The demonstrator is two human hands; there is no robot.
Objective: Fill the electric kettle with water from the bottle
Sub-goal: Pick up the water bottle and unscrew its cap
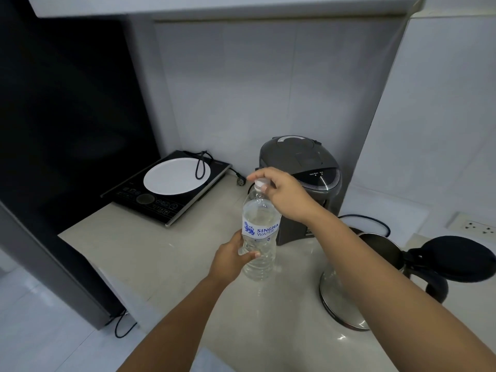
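A clear plastic water bottle with a white-and-blue label stands upright above the counter, full of water. My left hand grips its lower body. My right hand is over the top, fingers closed around the white cap. To the right, partly behind my right forearm, stands a steel electric kettle with its black lid swung open.
A grey electric water dispenser pot stands just behind the bottle. At the back left lies a black induction hob with a white plate and a coiled cord on it. A wall socket is at the right. The beige counter ends at the left.
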